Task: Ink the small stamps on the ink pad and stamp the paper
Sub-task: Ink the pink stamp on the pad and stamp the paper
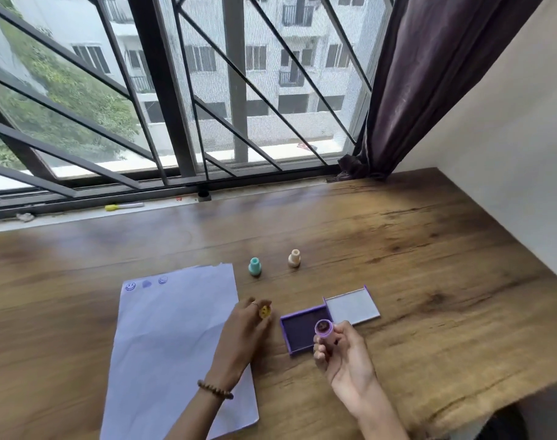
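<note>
A yellow-capped marker [123, 206] lies on the window sill at the upper left of the frame, beyond the wooden table [413, 249]. On the table, left of centre, a sheet of pale paper [172, 344] runs down to the bottom edge; 3 purple stamp prints [146, 283] sit in a row near its top left corner, the middle 1 a smudged blot. The left hand [242, 335], with a beaded bracelet [215, 389] on the wrist, rests over the paper's right edge and pinches a yellow stamp [265, 311] between its fingertips, the smiley face turned up toward the camera. Above it, at centre frame, a teal stamp [254, 266] stands upright on the bare wood, and a peach stamp [294, 258] stands just to its right, the 2 apart. Right of the left hand, the purple ink pad [299, 331] lies open on the table, its lid [352, 305] folded back flat to the upper right. The right hand [344, 357] is curled around a purple stamp [324, 330], gripping it over the pad's lower right corner with the inked face tilted up.
</note>
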{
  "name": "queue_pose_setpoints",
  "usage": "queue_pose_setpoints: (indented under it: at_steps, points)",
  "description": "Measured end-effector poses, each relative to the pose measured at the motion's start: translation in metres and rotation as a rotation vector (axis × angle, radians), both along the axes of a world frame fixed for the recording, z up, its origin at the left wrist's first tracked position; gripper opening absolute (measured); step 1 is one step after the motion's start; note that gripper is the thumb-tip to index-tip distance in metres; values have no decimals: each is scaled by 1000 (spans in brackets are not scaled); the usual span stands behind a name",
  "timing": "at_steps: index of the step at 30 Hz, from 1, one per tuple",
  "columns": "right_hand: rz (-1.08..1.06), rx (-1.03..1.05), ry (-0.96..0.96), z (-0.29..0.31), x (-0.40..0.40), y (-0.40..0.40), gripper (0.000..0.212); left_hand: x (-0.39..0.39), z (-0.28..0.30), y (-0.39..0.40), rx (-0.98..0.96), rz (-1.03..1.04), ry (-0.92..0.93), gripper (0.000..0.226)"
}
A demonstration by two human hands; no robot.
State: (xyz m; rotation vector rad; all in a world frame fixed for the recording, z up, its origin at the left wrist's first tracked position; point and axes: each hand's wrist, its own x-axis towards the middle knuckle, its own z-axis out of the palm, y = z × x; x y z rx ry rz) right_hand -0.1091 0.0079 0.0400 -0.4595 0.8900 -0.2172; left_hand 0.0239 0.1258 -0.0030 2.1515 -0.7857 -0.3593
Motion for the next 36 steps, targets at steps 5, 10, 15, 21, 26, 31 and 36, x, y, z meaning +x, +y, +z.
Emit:
queue_pose_setpoints:
  at_steps: [5,10,15,21,26,31,36]
  points:
    - [-50,-346,164,-13,-7,-9,23,-3,-3,-3,32,-30,-62,42]
    - [93,-980,431,-14,-10,-21,13,-15,-16,-1,187,-194,-139,87]
    - [303,-1590,568,-17,-1,-20,12,-22,-26,1,163,-195,-154,82]
    - [514,-1795,640,-21,5,-21,10,-22,-27,1,149,-183,-142,77]
    - [658,-1826,671,-20,13,-26,19,-23,-27,2,142,-183,-145,75]
    - [822,-1827,720,-19,25,-33,19,-22,-30,3,125,-189,-133,75]
    - [974,-1724,666,-8,35,-52,20,-22,-31,2,110,-179,-108,75]
